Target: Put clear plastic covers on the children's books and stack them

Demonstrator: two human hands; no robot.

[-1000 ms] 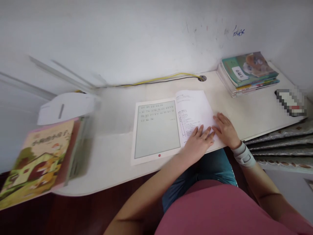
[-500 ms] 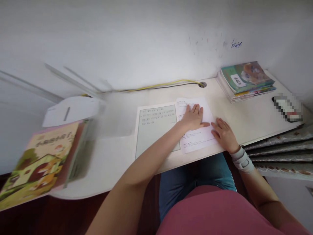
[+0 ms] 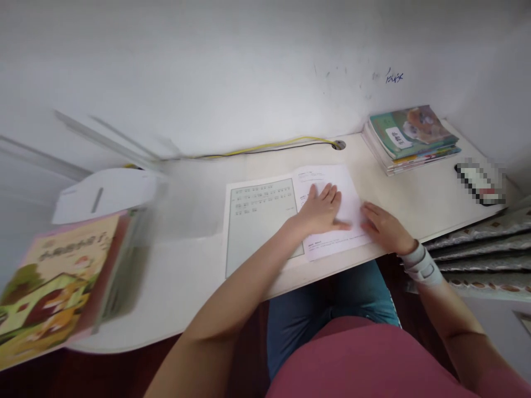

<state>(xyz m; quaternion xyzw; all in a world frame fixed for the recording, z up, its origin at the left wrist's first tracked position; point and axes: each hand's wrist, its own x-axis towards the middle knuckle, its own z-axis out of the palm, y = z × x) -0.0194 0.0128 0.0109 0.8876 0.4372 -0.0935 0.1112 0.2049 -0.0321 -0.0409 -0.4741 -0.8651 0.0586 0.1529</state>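
An open book lies on the white desk, its left page (image 3: 257, 232) pale green with a few lines of print and its right page (image 3: 332, 249) white with text. My left hand (image 3: 321, 210) rests flat on the right page, fingers spread, covering part of the print. At that page's right edge is my right hand (image 3: 384, 225), fingers stretched toward the paper and thumb side near the edge. Whether the right fingertips press on the paper or the desk is hard to tell. A pale band (image 3: 421, 265) wraps my right wrist.
A stack of books (image 3: 410, 132) sits at the back right, with a partly pixelated phone (image 3: 477, 185) in front of it. Picture books (image 3: 53, 282) stand at the left by a white rounded board (image 3: 103, 193). A yellow cable (image 3: 265, 146) runs along the wall to a desk hole (image 3: 339, 145).
My left hand has slid slightly down the right page. My right hand has shifted a little, its fingers closer together. The view has turned slightly, moving the side objects leftward.
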